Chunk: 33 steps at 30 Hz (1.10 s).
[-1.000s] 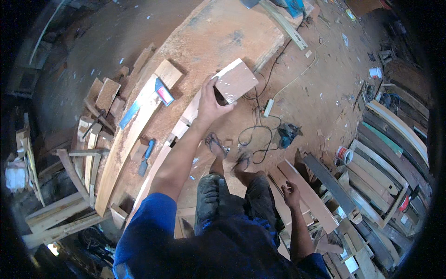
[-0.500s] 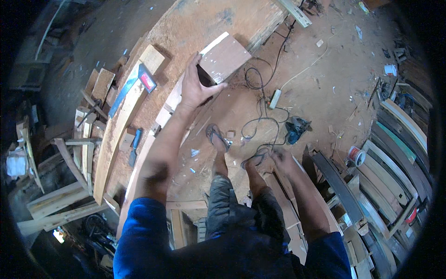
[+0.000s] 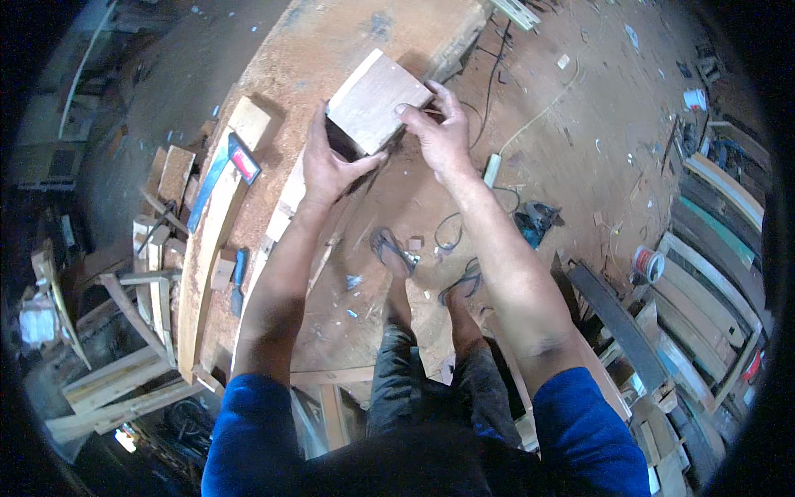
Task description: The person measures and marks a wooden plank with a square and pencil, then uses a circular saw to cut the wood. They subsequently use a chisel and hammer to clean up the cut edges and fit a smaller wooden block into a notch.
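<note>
A pale, box-shaped wooden block (image 3: 377, 103) is between my hands over the near edge of the bench. My left hand (image 3: 331, 166) grips its near left corner, with fingers along the left side and thumb by the lower edge. With the thumb on the top face and the fingers at the right edge, my right hand (image 3: 440, 139) holds the block too. The underside is in shadow. Left of my left forearm, a handsaw (image 3: 214, 180) with a blue blade and red-and-white handle lies on a long timber (image 3: 203, 269). A blue-handled tool (image 3: 239, 277) rests nearby.
Sawdust covers the workbench (image 3: 323, 37). On the floor to the right are a cable with a white power strip (image 3: 493, 170) and a dark plastic bag (image 3: 538, 219). A white-and-red bucket (image 3: 648, 263) stands near stacked boards (image 3: 696, 311). Offcuts (image 3: 175, 174) lie at left.
My right hand has come up from low on the right to the block's right edge. My left hand stays at the left corner. White specks on the block's face no longer show.
</note>
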### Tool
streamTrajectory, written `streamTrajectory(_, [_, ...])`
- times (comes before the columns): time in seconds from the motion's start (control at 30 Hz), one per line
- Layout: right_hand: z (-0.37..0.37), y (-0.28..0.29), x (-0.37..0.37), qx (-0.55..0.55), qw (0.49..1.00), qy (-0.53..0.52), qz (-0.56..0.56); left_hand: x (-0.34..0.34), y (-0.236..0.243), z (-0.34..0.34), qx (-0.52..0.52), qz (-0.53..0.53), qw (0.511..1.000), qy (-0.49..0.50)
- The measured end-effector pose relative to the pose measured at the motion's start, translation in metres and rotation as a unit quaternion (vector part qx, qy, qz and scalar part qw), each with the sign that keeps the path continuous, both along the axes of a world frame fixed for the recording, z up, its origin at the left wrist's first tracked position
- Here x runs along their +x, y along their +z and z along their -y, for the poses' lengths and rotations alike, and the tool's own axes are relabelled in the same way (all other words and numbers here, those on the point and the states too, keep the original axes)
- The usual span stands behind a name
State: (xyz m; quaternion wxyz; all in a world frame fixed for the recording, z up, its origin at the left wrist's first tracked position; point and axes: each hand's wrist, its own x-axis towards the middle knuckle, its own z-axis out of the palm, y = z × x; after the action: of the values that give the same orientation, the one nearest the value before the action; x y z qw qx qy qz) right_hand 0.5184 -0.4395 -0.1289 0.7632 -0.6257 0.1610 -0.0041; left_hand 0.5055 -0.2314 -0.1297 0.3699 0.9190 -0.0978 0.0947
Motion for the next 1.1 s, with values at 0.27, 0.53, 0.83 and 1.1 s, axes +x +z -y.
streamTrajectory(0.27, [-0.011, -0.018, -0.011, 0.114, 0.992, -0.054, 0.017, 0.001, -0.013, -0.004, -0.126, -0.027, 0.990, -0.065])
streamTrajectory(0.53, [0.008, -0.027, -0.028, 0.052, 0.999, -0.004, -0.006, -0.002, -0.015, 0.002, -0.053, -0.064, 0.995, -0.058])
streamTrajectory(0.83, [0.220, -0.414, -0.231, -0.465, 0.803, 0.300, -0.218, 0.006, 0.010, -0.001, 0.057, -0.070, 0.994, -0.054])
streamTrajectory(1.1, [0.424, -0.652, -0.328, -0.564, 0.708, 0.356, -0.233, -0.004, -0.015, 0.002, -0.018, -0.034, 0.999, -0.028])
